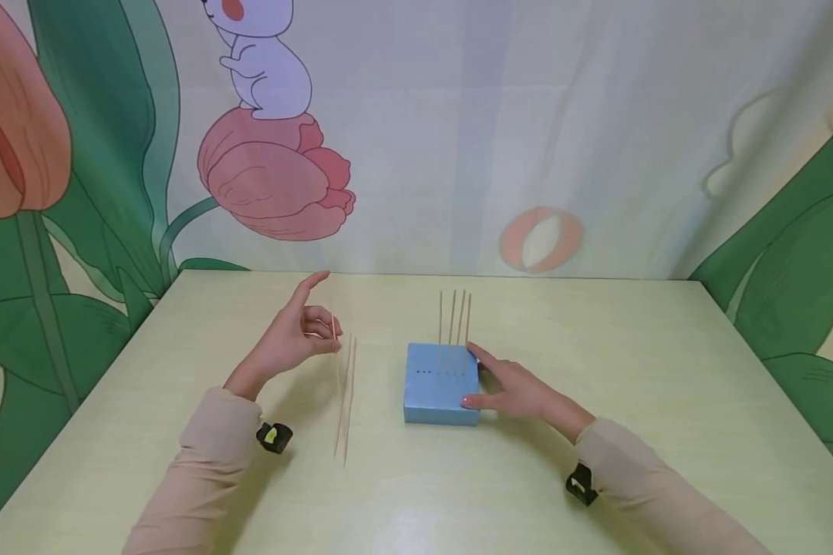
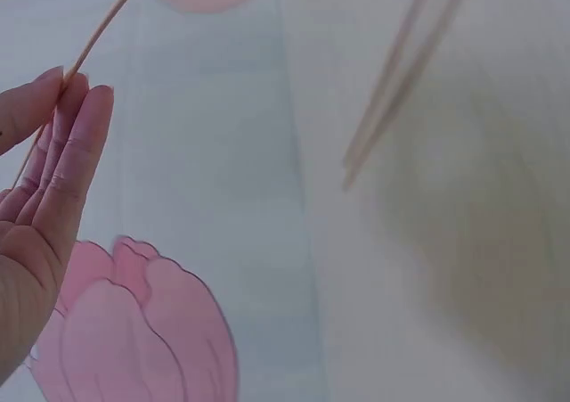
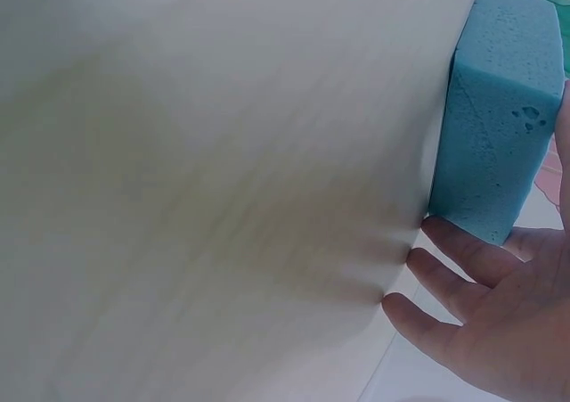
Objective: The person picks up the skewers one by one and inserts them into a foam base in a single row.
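My left hand (image 1: 291, 335) pinches a thin wooden stick (image 2: 98, 35) between thumb and fingertips, with the index finger raised away from it. Two similar sticks (image 1: 348, 408) lie on the table just right of that hand. A light blue foam block (image 1: 433, 401) sits flat near the table's middle, and several sticks (image 1: 440, 324) stand upright in a row in its top. Left of them, the same row shows small holes (image 1: 423, 371). My right hand (image 1: 517, 389) rests against the block's right side, thumb on the top near the front edge, other fingers touching the table in the right wrist view.
The pale yellow table (image 1: 639, 370) ends at the back against a hanging cloth (image 1: 416, 154) printed with flowers and a white animal. Black wrist cameras (image 1: 274, 437) sit at both sleeves.
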The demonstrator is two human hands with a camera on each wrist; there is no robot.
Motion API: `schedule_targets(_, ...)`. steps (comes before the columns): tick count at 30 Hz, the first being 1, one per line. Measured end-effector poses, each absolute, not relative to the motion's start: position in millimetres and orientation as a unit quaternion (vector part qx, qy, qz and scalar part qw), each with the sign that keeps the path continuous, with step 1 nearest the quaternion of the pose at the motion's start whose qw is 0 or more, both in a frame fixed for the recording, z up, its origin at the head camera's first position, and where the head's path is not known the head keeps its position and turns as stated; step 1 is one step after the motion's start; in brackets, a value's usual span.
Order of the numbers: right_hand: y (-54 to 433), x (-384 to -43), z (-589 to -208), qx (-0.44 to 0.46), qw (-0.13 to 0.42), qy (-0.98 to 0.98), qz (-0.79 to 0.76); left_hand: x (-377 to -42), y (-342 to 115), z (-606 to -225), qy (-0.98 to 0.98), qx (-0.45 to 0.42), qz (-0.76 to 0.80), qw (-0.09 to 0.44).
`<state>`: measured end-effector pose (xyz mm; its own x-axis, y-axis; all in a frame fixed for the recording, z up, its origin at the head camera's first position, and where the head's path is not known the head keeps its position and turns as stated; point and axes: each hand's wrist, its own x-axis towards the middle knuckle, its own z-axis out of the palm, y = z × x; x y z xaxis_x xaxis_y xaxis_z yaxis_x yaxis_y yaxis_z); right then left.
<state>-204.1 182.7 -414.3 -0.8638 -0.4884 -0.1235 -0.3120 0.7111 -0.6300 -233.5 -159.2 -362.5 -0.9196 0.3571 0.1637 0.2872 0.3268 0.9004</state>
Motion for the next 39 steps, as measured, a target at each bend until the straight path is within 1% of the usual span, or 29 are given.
schedule_targets(4, 182.6, -203.5, -413.6, -0.225, 0.14, 0.913, -0.31, -226.2, -147.5, -351.8, 0.794, 0.243, 0.558, -0.005)
schedule_targets(8, 183.8, -204.3, -415.0, -0.224, 0.139, 0.914, -0.309, -219.3, -132.8, -343.1, 0.777, 0.274, 0.567, -0.027)
schedule_targets(19, 183.1, -207.0, -416.9, -0.229, 0.135, 0.914, -0.308, -217.1, -97.0, -339.7, 0.756, 0.305, 0.571, -0.099)
schedule_targets(25, 183.8, -208.6, -415.6, -0.228, 0.137, 0.913, -0.308, -221.0, -78.0, -341.8, 0.743, 0.34, 0.561, -0.133)
schedule_targets(28, 184.2, -208.7, -415.2, -0.228, 0.138, 0.912, -0.311, -222.2, -69.9, -343.2, 0.735, 0.354, 0.56, -0.142)
schedule_targets(39, 184.5, -207.2, -415.7, -0.224, 0.139, 0.91, -0.319, -228.0, -53.5, -349.7, 0.74, 0.376, 0.539, -0.148)
